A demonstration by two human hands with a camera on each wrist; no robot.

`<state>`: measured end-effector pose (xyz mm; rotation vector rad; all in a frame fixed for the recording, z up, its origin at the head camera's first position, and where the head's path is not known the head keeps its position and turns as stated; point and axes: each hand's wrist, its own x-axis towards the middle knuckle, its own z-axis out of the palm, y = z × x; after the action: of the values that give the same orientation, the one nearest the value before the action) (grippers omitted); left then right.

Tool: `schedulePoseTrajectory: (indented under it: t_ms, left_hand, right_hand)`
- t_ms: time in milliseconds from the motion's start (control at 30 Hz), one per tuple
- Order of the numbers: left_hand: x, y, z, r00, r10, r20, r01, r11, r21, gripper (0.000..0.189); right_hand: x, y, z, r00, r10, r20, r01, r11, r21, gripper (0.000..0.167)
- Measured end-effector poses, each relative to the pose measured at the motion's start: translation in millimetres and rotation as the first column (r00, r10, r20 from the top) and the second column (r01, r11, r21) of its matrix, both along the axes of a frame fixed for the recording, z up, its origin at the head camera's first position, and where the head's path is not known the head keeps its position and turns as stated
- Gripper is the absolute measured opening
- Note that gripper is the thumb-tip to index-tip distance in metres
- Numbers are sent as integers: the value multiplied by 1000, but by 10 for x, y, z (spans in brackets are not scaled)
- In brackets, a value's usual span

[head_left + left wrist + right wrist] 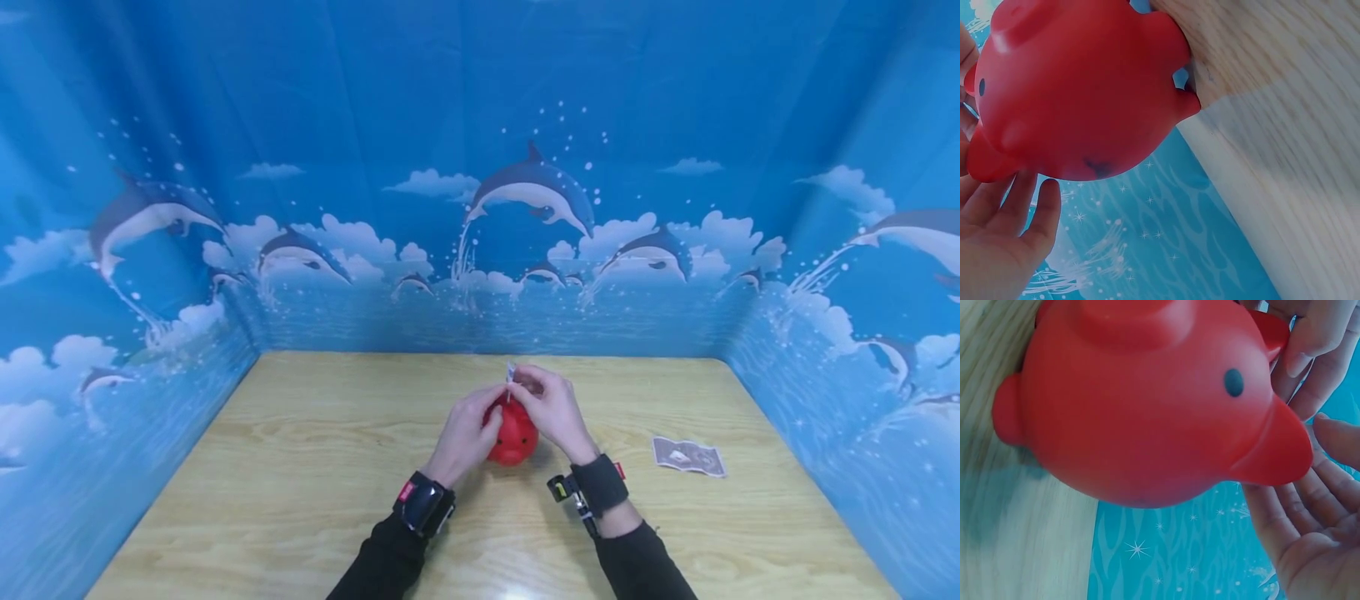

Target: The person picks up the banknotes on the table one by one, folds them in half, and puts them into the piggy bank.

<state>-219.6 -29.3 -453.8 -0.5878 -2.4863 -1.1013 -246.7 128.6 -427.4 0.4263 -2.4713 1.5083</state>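
Observation:
A red piggy bank (513, 440) stands on the table with its snout toward me. A small folded banknote (511, 372) sticks up from its top. My right hand (553, 410) pinches the note between thumb and fingers, just above the pig's back. On the other side, my left hand (471, 427) grips the pig near one ear, its thumb in front and its fingertips up close to the note. Both wrist views show the pig's red body (1085, 94) and fingers around its ears; the slip itself is hidden there.
Another banknote (689, 457), creased and printed, lies flat on the wooden table (315, 467) to the right of the pig. Blue dolphin-print curtains (360, 167) enclose the table at the back and on both sides.

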Motion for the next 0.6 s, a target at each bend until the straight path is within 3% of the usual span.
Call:
schedulePoseTrajectory:
  t_ms: [600]
  left_hand:
    - [-14,15,-37,1000,13,-2,-13,1000,-25,41]
  right_hand:
    - [-13,40,-15,999,16,39,-18,999,51,25]
